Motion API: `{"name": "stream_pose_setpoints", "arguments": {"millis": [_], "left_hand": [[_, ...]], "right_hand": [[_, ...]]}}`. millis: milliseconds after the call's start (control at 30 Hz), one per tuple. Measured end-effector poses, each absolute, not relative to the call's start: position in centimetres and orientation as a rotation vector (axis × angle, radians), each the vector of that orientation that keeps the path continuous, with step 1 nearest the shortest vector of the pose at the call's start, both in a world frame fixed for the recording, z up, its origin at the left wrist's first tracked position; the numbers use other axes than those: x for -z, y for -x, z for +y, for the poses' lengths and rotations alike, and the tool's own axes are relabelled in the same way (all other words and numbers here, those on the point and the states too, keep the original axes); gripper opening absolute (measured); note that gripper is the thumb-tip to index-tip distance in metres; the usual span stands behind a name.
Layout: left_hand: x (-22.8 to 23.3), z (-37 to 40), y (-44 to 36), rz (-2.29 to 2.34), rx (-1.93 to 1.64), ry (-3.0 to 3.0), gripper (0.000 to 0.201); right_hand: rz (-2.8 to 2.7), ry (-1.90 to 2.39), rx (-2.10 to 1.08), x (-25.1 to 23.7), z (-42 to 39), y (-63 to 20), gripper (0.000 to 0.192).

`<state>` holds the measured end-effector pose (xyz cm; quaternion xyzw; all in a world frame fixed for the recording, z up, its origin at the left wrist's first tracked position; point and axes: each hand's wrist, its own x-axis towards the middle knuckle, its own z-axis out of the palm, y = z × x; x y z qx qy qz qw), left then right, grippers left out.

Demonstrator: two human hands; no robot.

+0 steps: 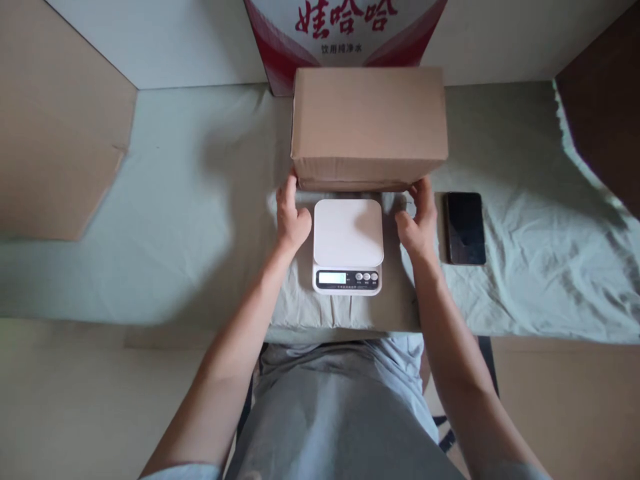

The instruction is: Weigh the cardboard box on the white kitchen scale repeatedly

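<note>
Both hands at the plain brown cardboard box (pixel 369 127).

Left hand (pixel 291 217) and right hand (pixel 419 220) grip the box's lower near corners; the box sits mid-table, behind a white digital kitchen scale (pixel 348 245) near the front edge of the pale green cloth-covered table (pixel 175 220); a black smartphone (pixel 465 228) lies right.

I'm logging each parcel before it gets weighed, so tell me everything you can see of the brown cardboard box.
The plain brown cardboard box is rectangular, closed and unmarked, with smooth matte faces. It lies flat, long side across the view, on the pale green cloth, just behind the small white digital kitchen scale and in front of a red-and-white printed carton. The left hand and right hand meet its lower front edge at either end, fingers tucked under. Whether it is lifted cannot be told.
</note>
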<state>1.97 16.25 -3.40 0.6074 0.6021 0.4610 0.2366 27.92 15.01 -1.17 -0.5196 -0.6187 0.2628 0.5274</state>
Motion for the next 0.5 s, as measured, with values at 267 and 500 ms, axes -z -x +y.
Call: {"name": "stream_pose_setpoints", "arguments": {"millis": [267, 500], "left_hand": [[-1.8, 7.5, -2.5, 1.626, -1.384, -1.671, 0.078], [-0.3, 1.4, -2.1, 1.707, -1.292, -1.529, 0.082]], "right_hand": [[-1.426, 1.268, -0.628, -2.0, 7.5, -28.7, 0.069], [-1.386, 1.368, -0.679, 0.2, 1.2, -27.7, 0.061]]}}
